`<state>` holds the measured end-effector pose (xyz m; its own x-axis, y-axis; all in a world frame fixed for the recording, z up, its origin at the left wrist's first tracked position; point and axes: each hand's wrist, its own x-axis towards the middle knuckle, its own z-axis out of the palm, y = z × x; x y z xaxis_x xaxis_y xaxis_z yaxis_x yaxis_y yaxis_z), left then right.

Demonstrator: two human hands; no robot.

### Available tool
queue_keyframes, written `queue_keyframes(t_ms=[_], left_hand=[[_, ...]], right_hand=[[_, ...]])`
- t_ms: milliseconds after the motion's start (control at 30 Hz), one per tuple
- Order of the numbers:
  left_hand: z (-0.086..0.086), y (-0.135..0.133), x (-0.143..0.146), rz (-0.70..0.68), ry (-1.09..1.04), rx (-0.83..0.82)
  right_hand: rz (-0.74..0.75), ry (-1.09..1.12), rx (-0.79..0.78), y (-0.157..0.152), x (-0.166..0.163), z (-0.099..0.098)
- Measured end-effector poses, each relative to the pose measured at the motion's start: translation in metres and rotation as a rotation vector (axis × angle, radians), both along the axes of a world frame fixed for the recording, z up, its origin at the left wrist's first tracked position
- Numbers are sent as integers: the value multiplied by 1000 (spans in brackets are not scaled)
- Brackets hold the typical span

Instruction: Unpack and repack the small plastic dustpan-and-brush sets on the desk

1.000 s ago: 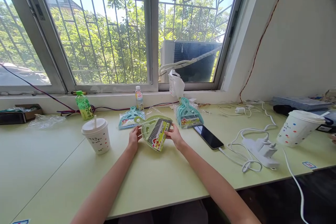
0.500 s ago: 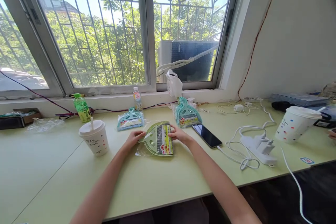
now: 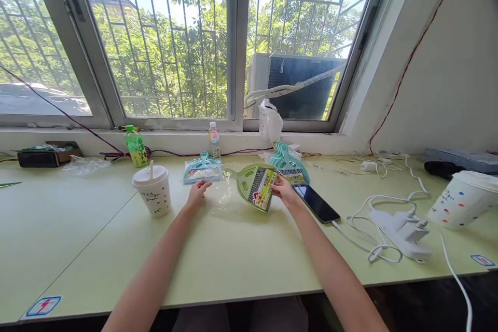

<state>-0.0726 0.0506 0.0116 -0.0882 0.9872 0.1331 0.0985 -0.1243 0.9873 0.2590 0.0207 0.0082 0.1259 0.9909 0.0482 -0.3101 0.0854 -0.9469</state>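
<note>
My right hand [image 3: 285, 190] is closed on the right edge of a green dustpan [image 3: 245, 183] with a brush and a yellow-green printed label, lifted at a tilt over the table. Between that dustpan and my left hand [image 3: 198, 191] stretches a clear plastic bag [image 3: 223, 194]. The fingers of my left hand are pinched together at the bag's left edge. Behind my left hand lies a bagged blue dustpan set [image 3: 203, 168]. A stack of teal dustpan sets [image 3: 287, 161] stands behind my right hand.
A lidded paper cup [image 3: 153, 194] with a straw stands left of my left hand. At right are a black phone [image 3: 317, 202] on a cable, a white power strip [image 3: 400, 236] and another cup [image 3: 462, 201]. Two bottles, one a green bottle [image 3: 136, 146], stand by the window.
The green dustpan has moved right and up from the table in my right hand. My left hand has come away from its handle, and clear plastic now spans the gap. The view has shifted.
</note>
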Motion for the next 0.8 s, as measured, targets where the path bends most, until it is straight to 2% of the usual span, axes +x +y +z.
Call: queue_keyframes(t_ms=[100, 167, 233, 300, 367, 400, 467, 567, 633, 733, 800], left_hand=[[1, -4, 4, -111, 13, -28], [2, -6, 5, -173, -109, -108], [3, -6, 2, -95, -317, -170], [5, -3, -4, 64, -513, -192], [8, 0, -12, 193, -619, -198], [10, 1, -15, 216, -646, -198], [12, 1, -20, 185, -722, -206], [13, 0, -19, 54, -829, -252], [12, 0, -16, -3, -783, -305], [10, 2, -11, -9, -601, -349], [10, 1, -7, -87, -456, -358]], right_hand=[[-51, 68, 44, 2, 2, -3], [-90, 91, 46, 3, 5, -5], [-111, 101, 44, 5, 11, -6], [-144, 112, 43, 7, 18, -8], [-184, 136, 43, 8, 23, -10], [-201, 153, 41, 7, 24, -11], [-203, 185, 45, 6, 22, -12], [-183, 210, 38, 4, 11, -12], [-159, 200, 24, 3, 2, -11], [-101, 149, 12, 0, -10, -10], [-66, 116, 6, -3, -19, -9]])
